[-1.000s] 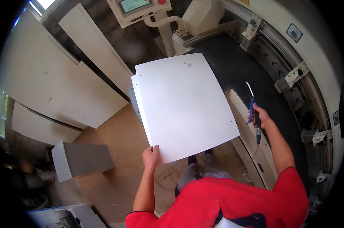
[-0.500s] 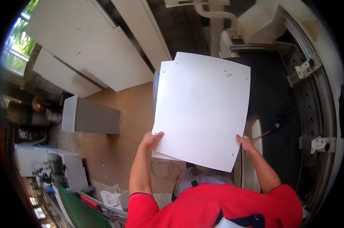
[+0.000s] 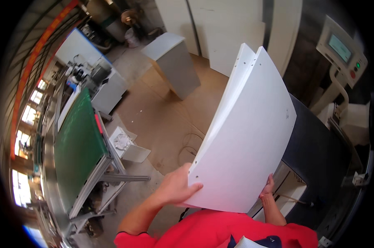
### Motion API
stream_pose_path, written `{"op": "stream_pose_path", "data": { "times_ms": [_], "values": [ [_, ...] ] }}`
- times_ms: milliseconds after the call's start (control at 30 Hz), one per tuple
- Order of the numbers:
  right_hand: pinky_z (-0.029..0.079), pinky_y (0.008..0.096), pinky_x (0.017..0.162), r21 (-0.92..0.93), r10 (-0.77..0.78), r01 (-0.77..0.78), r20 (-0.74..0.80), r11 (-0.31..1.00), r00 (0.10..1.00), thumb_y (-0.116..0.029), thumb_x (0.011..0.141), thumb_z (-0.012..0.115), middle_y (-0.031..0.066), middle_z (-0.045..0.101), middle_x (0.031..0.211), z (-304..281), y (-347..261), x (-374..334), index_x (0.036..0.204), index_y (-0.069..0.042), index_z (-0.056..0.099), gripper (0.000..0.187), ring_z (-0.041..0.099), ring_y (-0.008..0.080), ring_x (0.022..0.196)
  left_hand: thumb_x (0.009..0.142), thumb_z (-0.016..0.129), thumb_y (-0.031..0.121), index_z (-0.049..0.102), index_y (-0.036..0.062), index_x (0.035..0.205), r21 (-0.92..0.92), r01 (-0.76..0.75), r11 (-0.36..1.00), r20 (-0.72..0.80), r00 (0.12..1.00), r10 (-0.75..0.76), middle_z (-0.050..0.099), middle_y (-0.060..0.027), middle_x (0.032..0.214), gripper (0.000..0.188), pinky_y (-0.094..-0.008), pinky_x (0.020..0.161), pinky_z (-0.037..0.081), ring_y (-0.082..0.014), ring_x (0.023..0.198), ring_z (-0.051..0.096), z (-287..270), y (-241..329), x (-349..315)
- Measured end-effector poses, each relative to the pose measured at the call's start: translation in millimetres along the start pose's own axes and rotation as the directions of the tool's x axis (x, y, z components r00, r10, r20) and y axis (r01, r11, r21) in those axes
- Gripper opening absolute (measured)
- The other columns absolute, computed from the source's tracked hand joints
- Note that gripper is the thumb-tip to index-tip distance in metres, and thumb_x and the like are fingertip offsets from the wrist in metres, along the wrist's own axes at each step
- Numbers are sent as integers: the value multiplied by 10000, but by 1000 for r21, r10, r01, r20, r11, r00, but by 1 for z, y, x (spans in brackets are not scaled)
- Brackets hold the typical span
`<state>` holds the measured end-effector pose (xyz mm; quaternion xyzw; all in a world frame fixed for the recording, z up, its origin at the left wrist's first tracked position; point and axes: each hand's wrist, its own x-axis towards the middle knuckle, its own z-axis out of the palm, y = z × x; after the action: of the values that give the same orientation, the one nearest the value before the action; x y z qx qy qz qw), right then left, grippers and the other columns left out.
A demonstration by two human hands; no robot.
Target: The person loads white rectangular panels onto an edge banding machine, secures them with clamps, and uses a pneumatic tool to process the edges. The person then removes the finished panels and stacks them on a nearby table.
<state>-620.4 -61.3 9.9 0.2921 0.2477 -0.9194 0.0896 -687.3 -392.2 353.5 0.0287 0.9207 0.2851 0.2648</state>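
Two white panels (image 3: 244,136), one over the other, are held up in front of my chest, tilted, with small drilled holes near their corners and edges. My left hand (image 3: 179,184) grips the lower left corner, its thumb on the top face beside a hole and its fingers wrapped underneath. On the lower right edge my right hand (image 3: 268,187) is closed around the panels, partly hidden behind them. The far ends of the two panels are fanned slightly apart.
To the left a green conveyor belt (image 3: 77,140) runs on a metal frame. Beyond stands a grey box-shaped cabinet (image 3: 174,62) on brown floor boarding. At right are a black machine bed (image 3: 319,153) and a control panel (image 3: 342,51) with a screen. White boards (image 3: 232,29) lean at the back.
My view has swung left, bringing the green conveyor farther into sight. The panels have tilted, so their left edges show. Both hands keep their grip.
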Motion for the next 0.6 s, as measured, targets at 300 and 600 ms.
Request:
{"op": "stream_pose_path", "data": {
  "times_ms": [300,600],
  "values": [
    [436,457,957,-340,264,-53,612,939,745,-562,943,380,93,527,1279,141,181,8,1373,-101,398,631,505,294,1168,800,639,154,263,-32,1400,-283,-26,959,-607,779,-158,426,-247,1289,732,-429,913,433,-377,1099,499,78,-125,-331],
    [389,461,1014,-757,661,-1,569,653,490,-566,915,411,134,429,1394,301,369,-115,1391,-69,386,689,442,332,1238,765,697,286,388,-23,1333,-727,-137,673,-684,236,-691,583,-220,1144,716,-415,897,448,-358,1055,570,169,-228,-572]
  ]
}}
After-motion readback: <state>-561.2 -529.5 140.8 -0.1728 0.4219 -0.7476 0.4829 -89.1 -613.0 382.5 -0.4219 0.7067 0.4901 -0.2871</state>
